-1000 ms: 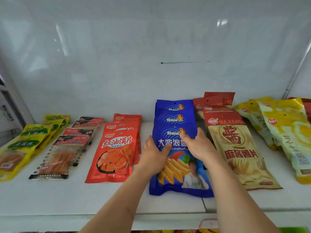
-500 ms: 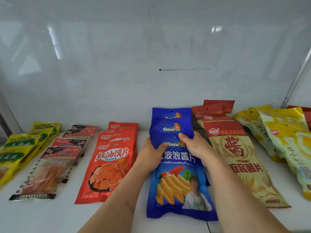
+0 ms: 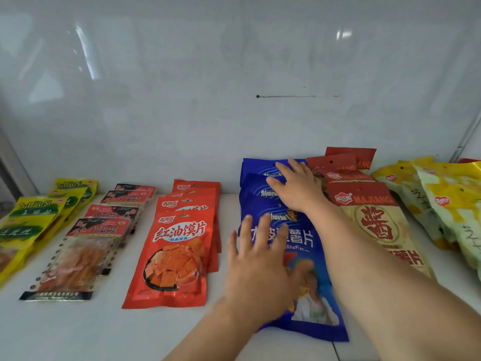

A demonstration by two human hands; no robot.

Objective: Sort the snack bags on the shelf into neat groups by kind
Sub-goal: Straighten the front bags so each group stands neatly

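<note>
Under both palms lies the stack of blue chip bags (image 3: 309,246), fanned toward the back wall (image 3: 234,100) so that each bag's header shows above the one in front. The left hand (image 3: 257,277) rests flat on the front bag, fingers straight and spread, gripping nothing — a placement that reads as pinning the lower bag so it cannot slide forward. The right hand (image 3: 296,188) lies farther back across the upper headers, fingers likewise extended and pressing rather than curling; its likely purpose is to square the rear bags against one another. Neither hand pinches or lifts a bag.

The blue chip bags are glossy, flat pouches printed with white characters and a picture of ridged yellow chips; how many lie in the stack cannot be told exactly, though at least three headers show.

Just beyond the left hand's little finger sits the overlapped row of red bags (image 3: 179,246); farther that way lie the clear-fronted dark bags (image 3: 86,246) and the yellow-green bags (image 3: 28,222). Just beside the right hand's little-finger edge, touching the blue stack, are the beige bags with red headers (image 3: 374,225), and beyond them the pale yellow bags (image 3: 442,204). Each kind already forms its own row on the white shelf (image 3: 104,332) — sorting appears nearly done.
</note>
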